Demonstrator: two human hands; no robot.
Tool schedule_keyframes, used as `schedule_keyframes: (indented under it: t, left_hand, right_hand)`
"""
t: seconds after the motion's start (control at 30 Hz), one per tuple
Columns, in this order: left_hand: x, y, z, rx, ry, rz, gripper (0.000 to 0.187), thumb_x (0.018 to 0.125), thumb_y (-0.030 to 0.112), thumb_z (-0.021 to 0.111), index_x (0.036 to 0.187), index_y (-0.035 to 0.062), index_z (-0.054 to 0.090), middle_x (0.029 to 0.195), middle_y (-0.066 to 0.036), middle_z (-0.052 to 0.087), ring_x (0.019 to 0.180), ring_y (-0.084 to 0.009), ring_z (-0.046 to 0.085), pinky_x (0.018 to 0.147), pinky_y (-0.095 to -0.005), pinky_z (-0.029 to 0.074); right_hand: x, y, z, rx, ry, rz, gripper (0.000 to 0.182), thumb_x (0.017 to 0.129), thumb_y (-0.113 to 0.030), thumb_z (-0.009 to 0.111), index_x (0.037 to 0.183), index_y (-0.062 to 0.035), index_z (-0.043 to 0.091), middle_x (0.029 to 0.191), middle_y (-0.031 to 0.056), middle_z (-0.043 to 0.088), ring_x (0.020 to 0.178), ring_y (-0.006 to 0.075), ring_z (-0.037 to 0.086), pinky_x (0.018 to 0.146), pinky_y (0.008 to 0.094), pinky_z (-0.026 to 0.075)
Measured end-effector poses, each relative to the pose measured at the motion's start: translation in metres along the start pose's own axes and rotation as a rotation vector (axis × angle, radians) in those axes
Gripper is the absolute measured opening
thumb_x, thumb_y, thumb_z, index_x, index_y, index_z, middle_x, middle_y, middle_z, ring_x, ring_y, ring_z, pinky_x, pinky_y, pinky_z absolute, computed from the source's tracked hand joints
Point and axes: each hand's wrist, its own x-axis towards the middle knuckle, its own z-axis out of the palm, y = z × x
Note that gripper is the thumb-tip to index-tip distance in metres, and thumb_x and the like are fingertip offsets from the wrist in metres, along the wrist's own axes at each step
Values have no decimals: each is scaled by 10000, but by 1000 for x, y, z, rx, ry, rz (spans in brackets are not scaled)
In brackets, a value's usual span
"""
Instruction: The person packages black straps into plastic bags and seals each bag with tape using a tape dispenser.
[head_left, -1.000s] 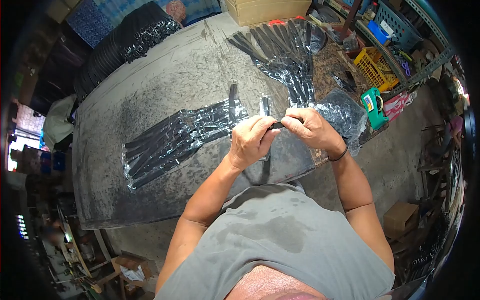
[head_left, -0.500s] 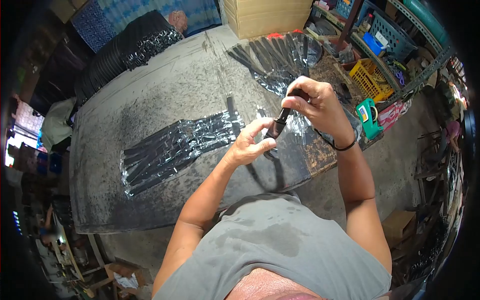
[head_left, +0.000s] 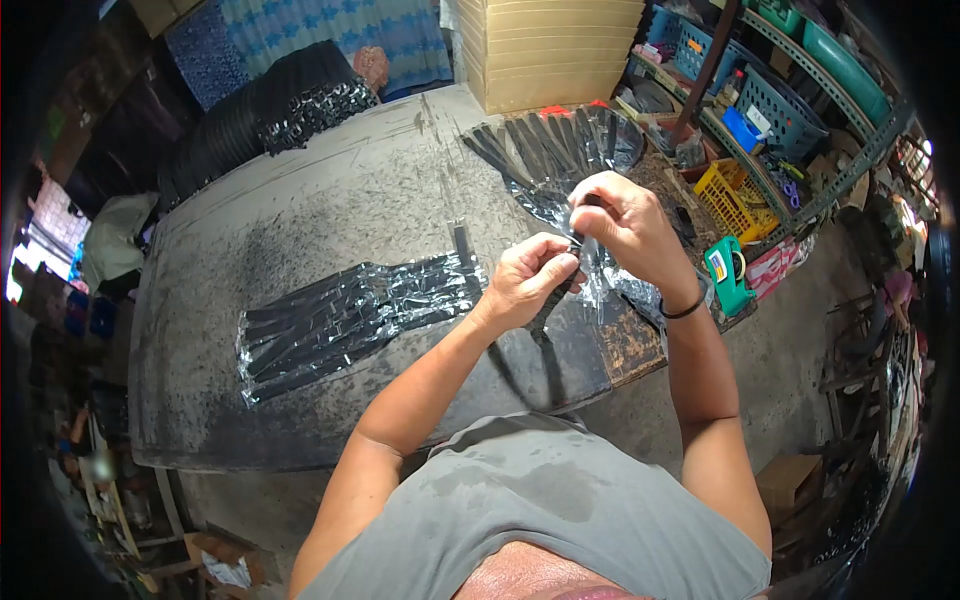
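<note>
Above the table's front right part, a black strap (head_left: 546, 318) is held between my two hands, its lower part hanging down. My left hand (head_left: 528, 280) is closed round the strap, with the thumb pressed on it. Just up and to the right, my right hand (head_left: 632, 232) pinches the strap's upper end, mostly hidden by the fingers. Left of my hands lies a flat bundle of black straps in clear plastic (head_left: 350, 322). One short black strip (head_left: 461, 246) sticks out at that bundle's right end. Beyond my right hand, more black straps (head_left: 545, 145) fan out from plastic.
The worn grey table (head_left: 210, 350) carries a large stack of black bundles (head_left: 240, 120) at the back left. A tall cardboard box (head_left: 560, 55) stands at the back. To the right are a green tape dispenser (head_left: 728, 277), a yellow basket (head_left: 735, 195) and shelves with blue baskets (head_left: 780, 110).
My hands have come closer together, covering more of the strap. The left hand has moved slightly right and the right hand slightly down. The whole view has shifted a little.
</note>
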Motion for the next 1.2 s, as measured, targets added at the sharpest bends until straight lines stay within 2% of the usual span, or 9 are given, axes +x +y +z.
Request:
schedule_keyframes:
  t: [0.27, 0.43, 0.6, 0.67, 0.8, 0.9, 1.0, 1.03, 1.2]
  left_hand:
    - [-3, 7, -6, 166, -794, -378, 547, 816, 439, 706, 1143, 15, 594, 1064, -87, 644, 1038, -176, 578, 923, -340, 448]
    - [-11, -7, 17, 6, -1083, -403, 510, 828, 403, 704, 1116, -7, 602, 1078, -112, 638, 1044, -191, 580, 924, -342, 434]
    - [-22, 4, 32, -344, -1085, -347, 662, 866, 417, 624, 1322, -26, 444, 1188, -203, 608, 1107, -284, 578, 977, -414, 403]
    - [-30, 4, 32, -454, -1056, -390, 675, 857, 404, 634, 1336, -26, 428, 1194, -224, 600, 1106, -304, 581, 976, -424, 407]
    - [-50, -3, 26, -574, -1026, -497, 685, 804, 233, 682, 1353, -53, 389, 1165, -239, 613, 1104, -314, 592, 987, -405, 405]
    - [-62, -15, 13, -546, -1011, -509, 628, 809, 173, 685, 1331, -52, 419, 1133, -228, 633, 1082, -296, 609, 985, -389, 412]
    - [-81, -26, -9, -415, -936, -498, 516, 826, 159, 668, 1282, -18, 503, 1139, -229, 633, 1046, -289, 626, 956, -397, 438]
    - [-88, -29, -19, -402, -913, -499, 493, 826, 170, 678, 1254, -22, 528, 1112, -202, 650, 1040, -268, 628, 948, -386, 440]
    - [-143, -37, -90, -175, -758, -526, 389, 810, 223, 714, 1114, -4, 629, 1001, -102, 691, 949, -171, 618, 906, -334, 434]
  right_hand:
    - [-16, -58, -40, -32, 45, -274, 26, 816, 40, 540, 805, 18, 549, 774, 95, 565, 714, 176, 532, 655, 274, 426]
    - [-16, -62, -98, -31, 88, -472, 202, 959, -184, 465, 858, -12, 495, 795, 88, 507, 733, 178, 459, 682, 301, 377]
    - [19, -7, -203, -443, 193, -748, 242, 994, -155, 434, 1050, 43, 563, 897, 72, 541, 742, 139, 483, 690, 245, 410]
    - [37, -98, -147, -235, 387, -478, 441, 990, -338, 452, 670, -47, 534, 653, 50, 542, 518, 127, 465, 472, 265, 392]
    - [73, -101, -166, -303, 443, -450, 452, 997, -333, 437, 642, -61, 497, 608, 34, 473, 522, 136, 455, 500, 287, 391]
    - [98, -107, -180, -1412, 462, -948, 234, 925, -145, 486, 708, -64, 516, 710, 64, 502, 548, 193, 484, 528, 329, 421]
    - [129, -103, -208, -949, 399, -53, 144, 881, -92, 490, 745, -74, 531, 745, 92, 518, 610, 249, 523, 562, 371, 442]
    - [121, -107, -171, -1378, 368, -827, 155, 892, -98, 476, 753, -72, 538, 741, 112, 520, 661, 280, 540, 592, 391, 449]
    - [153, -38, -182, -808, 282, -364, 134, 864, -176, 596, 790, -64, 595, 786, 89, 575, 717, 245, 573, 616, 373, 462]
